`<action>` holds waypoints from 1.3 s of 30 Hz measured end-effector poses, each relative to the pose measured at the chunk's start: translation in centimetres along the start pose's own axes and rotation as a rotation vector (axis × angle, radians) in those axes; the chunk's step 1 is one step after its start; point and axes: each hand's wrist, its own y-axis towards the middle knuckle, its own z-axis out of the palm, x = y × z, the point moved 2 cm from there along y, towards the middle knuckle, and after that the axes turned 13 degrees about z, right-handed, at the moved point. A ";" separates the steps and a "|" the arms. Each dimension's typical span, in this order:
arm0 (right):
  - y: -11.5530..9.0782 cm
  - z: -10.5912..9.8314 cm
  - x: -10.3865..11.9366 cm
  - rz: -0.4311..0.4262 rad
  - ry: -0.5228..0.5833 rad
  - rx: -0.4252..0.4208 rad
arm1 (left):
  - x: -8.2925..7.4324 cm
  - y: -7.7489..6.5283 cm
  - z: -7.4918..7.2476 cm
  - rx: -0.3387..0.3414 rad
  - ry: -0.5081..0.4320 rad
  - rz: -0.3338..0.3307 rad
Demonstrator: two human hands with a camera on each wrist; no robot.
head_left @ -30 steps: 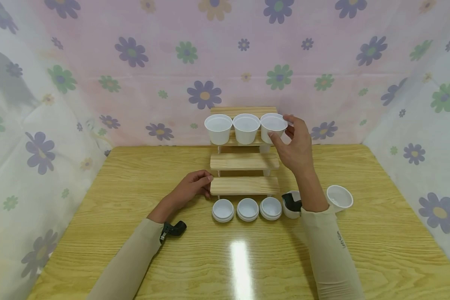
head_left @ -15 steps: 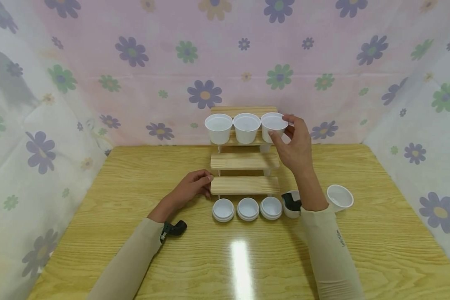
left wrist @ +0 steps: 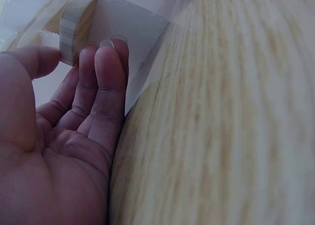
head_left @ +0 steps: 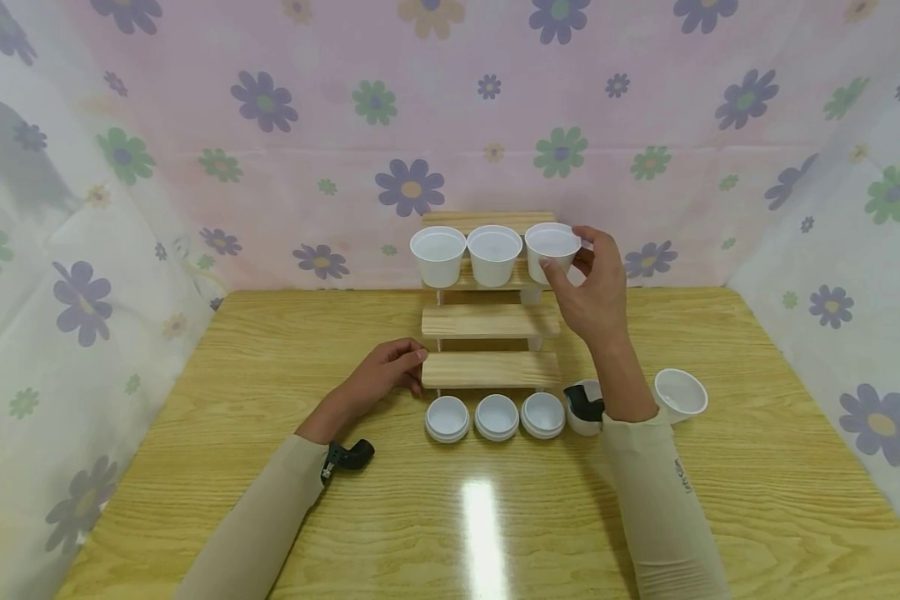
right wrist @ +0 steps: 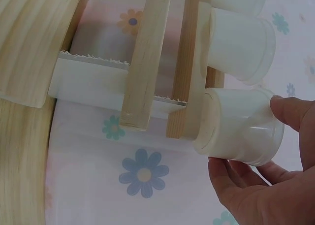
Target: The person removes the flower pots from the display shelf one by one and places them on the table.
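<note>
My right hand pinches a white plastic cup between thumb and fingers. In the right wrist view the cup's base is against the upper step, a little past its right end. Two similar cups, the left cup and the middle cup, stand on that step. My left hand is at the left end of the wooden step stand's lowest board. In the left wrist view the thumb touches the board's corner, and the fingertips lie under it by the white side support.
Before the stand sit three low white bowls, the left bowl, middle bowl and right bowl. Right of them are a partly hidden white cup and a tilted cup. Flowered cloth hangs behind the table.
The cup in my right hand has shifted slightly right, and a small gap now separates it from the middle cup. My left hand has stayed in place.
</note>
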 end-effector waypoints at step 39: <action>-1.2 -0.9 2.1 -0.063 0.064 0.025 | 0.1 0.0 -0.1 0.003 0.018 0.009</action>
